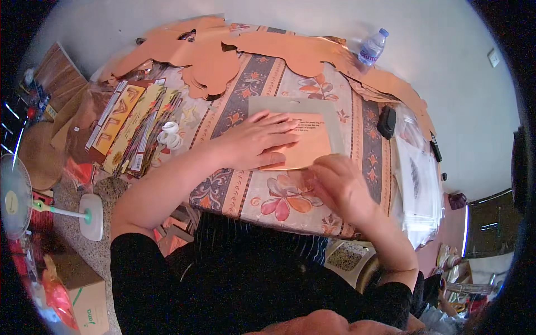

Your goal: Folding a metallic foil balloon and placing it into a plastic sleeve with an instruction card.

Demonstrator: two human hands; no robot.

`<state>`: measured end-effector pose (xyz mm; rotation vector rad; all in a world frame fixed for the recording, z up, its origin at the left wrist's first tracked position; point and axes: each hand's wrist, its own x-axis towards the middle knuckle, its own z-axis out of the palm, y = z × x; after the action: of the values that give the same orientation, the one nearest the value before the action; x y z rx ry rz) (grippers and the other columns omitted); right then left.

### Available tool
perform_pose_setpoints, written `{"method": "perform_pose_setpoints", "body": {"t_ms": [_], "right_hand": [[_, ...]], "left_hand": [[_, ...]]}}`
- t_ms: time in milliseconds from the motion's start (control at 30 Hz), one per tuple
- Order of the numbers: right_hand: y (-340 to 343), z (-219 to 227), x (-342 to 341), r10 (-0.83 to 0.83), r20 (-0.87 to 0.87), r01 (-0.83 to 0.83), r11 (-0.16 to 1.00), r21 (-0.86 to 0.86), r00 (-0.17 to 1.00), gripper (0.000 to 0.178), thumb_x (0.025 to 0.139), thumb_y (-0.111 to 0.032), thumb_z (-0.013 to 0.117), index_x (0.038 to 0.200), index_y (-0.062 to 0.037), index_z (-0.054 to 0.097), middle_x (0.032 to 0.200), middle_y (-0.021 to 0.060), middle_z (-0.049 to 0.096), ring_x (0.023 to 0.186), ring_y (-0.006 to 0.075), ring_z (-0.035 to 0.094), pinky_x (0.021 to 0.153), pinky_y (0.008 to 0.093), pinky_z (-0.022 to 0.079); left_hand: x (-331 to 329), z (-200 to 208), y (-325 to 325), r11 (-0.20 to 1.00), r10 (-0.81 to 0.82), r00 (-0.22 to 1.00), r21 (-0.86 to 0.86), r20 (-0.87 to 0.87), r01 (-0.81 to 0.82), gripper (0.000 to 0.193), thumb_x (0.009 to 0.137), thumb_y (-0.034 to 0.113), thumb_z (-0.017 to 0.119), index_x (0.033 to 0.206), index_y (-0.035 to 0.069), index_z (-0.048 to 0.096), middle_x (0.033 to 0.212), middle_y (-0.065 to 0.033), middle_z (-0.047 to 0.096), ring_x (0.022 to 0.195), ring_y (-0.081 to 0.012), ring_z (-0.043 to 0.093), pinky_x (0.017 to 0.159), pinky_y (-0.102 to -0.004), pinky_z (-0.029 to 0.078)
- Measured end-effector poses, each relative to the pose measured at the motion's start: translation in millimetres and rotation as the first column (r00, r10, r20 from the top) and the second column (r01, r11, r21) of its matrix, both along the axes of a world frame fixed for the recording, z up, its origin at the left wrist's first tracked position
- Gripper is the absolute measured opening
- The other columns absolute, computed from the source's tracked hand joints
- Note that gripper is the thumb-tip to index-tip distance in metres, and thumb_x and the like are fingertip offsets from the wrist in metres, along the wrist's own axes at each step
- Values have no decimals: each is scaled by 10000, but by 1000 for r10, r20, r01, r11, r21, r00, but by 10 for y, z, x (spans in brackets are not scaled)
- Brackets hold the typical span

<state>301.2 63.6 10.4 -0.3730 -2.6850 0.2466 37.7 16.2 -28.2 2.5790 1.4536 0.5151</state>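
A flat orange packet with dark print near its top lies on the table, within a clear plastic sleeve that has a hang hole at its far edge. My left hand rests flat across the packet's left half, fingers stretched out and holding nothing. At the packet's near right corner, my right hand is closed, thumb and fingers curled together. Whatever those fingers pinch, perhaps the sleeve's near edge, is too small to make out.
A patterned cloth covers the table. Large orange cut-out sheets line its far side, with a water bottle. Printed card strips and white rings lie left. A black case and stacked clear sleeves lie right.
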Motion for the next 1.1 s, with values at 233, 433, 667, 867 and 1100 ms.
{"method": "perform_pose_setpoints", "body": {"t_ms": [233, 433, 667, 867, 1100], "right_hand": [[-272, -138, -318, 48, -19, -46, 996, 82, 999, 186, 765, -77, 688, 915, -7, 601, 822, 119, 564, 750, 288, 585, 645, 390, 491], [-265, -161, -389, -24, 115, 32, 997, -72, 993, 147, 769, -87, 678, 816, -26, 553, 800, 118, 532, 712, 288, 562, 633, 389, 488], [-312, -166, -442, 41, 15, -42, 999, 17, 999, 131, 777, -93, 663, 828, -39, 556, 787, 116, 541, 730, 291, 583, 632, 392, 490], [-314, -132, -493, 40, 126, -36, 999, -35, 991, 132, 783, -101, 655, 838, -43, 551, 822, 110, 557, 744, 287, 592, 636, 388, 499], [-323, -113, -570, 105, -6, -104, 979, -175, 994, 102, 807, -79, 626, 852, -35, 546, 884, 122, 587, 740, 324, 617, 643, 406, 516]], "left_hand": [[4, -1, 7, 999, 0, 1000, 36, -4, 0, 500, 936, 352, 527, 1396, 173, 445, 1514, -91, 320, 1426, -248, 235, 1142, -488, 176], [14, -12, -1, 1000, 11, 1000, 10, 12, -11, 502, 930, 332, 544, 1397, 181, 443, 1511, -90, 324, 1429, -246, 226, 1147, -486, 171], [22, -13, -6, 1000, 16, 1000, 16, 7, -16, 499, 932, 315, 540, 1402, 184, 436, 1510, -91, 325, 1430, -241, 224, 1156, -480, 155], [21, -4, -10, 1000, 24, 1000, 11, -16, -24, 507, 931, 314, 538, 1410, 194, 426, 1512, -88, 321, 1430, -236, 224, 1159, -474, 152], [20, -9, 11, 1000, 17, 999, 11, -27, -17, 526, 917, 294, 552, 1415, 188, 419, 1518, -82, 310, 1432, -240, 217, 1162, -475, 150]]}}
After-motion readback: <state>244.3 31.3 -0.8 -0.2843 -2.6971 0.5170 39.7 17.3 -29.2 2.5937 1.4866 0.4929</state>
